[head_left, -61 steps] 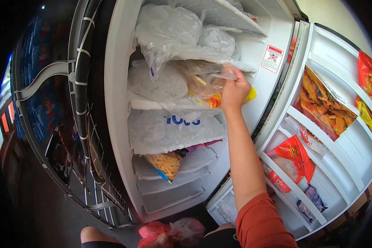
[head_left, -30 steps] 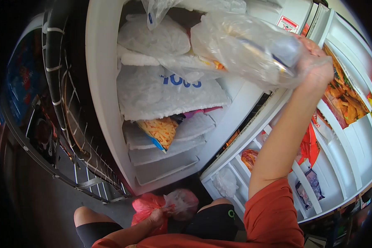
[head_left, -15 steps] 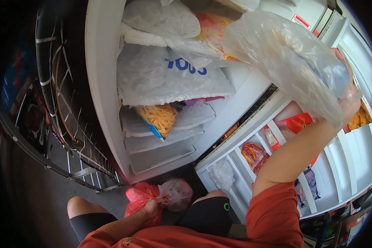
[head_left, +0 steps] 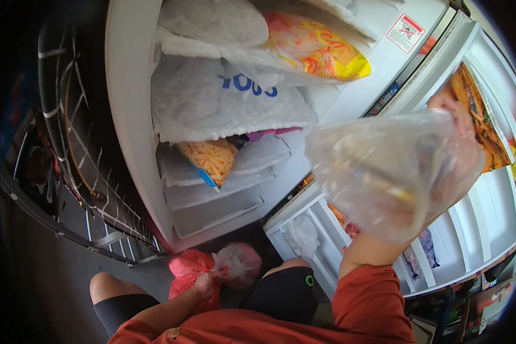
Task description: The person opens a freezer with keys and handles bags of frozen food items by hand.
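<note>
My right hand [head_left: 457, 117] is closed on the top of a large clear plastic bag [head_left: 378, 166], which hangs in front of the freezer door. Whatever is inside the bag is blurred; a yellowish patch shows through. Low down between my knees, my left hand [head_left: 204, 284] grips the gathered neck of a red plastic bag [head_left: 188, 264]. Against that hand bulges a clear, pinkish bag [head_left: 241, 262]; where it joins the red one is hidden by my fingers.
The upright freezer stands open. Its frosty shelves hold a frosted bag with blue letters [head_left: 241, 109], a yellow-orange bag [head_left: 315, 49] and a bag of fries [head_left: 212, 160]. Door racks [head_left: 464, 218] hold several packets. A wire rack [head_left: 92, 143] stands at left.
My right hand has brought the clear bag down and slightly left, uncovering the yellow-orange bag on the upper shelf. My left hand keeps its hold on the red bag.
</note>
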Action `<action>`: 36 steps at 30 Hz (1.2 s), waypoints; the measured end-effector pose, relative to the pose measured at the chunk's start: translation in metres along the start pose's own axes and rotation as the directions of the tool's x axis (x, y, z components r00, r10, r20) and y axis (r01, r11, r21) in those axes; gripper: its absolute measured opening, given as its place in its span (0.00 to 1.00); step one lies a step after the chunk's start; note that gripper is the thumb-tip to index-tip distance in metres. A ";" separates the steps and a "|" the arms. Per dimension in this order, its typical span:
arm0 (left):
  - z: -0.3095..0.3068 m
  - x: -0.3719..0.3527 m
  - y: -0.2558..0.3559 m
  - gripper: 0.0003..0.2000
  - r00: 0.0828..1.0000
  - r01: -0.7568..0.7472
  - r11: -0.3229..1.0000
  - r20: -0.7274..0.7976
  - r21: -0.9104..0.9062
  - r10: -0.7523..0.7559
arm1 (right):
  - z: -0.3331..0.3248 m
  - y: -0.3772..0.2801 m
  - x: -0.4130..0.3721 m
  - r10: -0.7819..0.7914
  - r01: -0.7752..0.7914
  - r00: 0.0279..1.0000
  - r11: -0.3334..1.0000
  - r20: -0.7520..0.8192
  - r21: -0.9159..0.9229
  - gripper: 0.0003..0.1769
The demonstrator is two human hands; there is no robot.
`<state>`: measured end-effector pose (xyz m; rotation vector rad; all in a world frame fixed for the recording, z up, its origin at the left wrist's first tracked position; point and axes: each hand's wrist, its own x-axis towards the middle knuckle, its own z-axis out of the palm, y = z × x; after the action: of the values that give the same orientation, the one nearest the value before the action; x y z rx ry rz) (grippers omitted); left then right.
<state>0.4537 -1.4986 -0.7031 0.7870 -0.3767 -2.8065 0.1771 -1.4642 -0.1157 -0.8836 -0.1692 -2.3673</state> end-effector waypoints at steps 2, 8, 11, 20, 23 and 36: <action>0.002 -0.003 0.002 0.15 1.000 -0.001 0.999 0.004 0.044 0.000 | -0.019 0.016 -0.039 0.101 -0.107 0.993 0.988 -0.056 -0.109 0.13; -0.040 -0.009 -0.007 0.15 0.992 -0.122 0.968 0.037 0.218 0.117 | -0.125 0.063 -0.148 0.293 -0.364 0.903 0.910 -0.314 -0.198 0.12; -0.072 0.005 -0.013 0.19 0.996 -0.058 0.998 0.064 0.038 0.056 | -0.200 0.080 -0.207 0.435 -0.557 0.742 0.824 -0.509 -0.107 0.15; 0.007 -0.035 0.022 0.23 0.977 -0.180 0.951 -0.065 0.250 0.202 | -0.296 0.138 -0.348 0.279 -0.712 0.437 0.688 -0.855 -0.139 0.15; 0.013 -0.032 0.023 0.16 0.955 -0.180 0.870 -0.130 0.459 0.265 | -0.295 0.136 -0.341 0.326 -0.770 0.501 0.591 -0.802 -0.241 0.15; 0.005 -0.029 0.025 0.14 0.941 -0.185 0.949 -0.234 0.256 0.246 | -0.299 0.100 -0.326 0.615 -0.847 0.530 0.357 -0.584 -0.394 0.13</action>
<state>0.4785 -1.5136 -0.6778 1.0799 -0.7054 -2.4406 0.2636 -1.4785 -0.5603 -0.5860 1.0781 -1.5693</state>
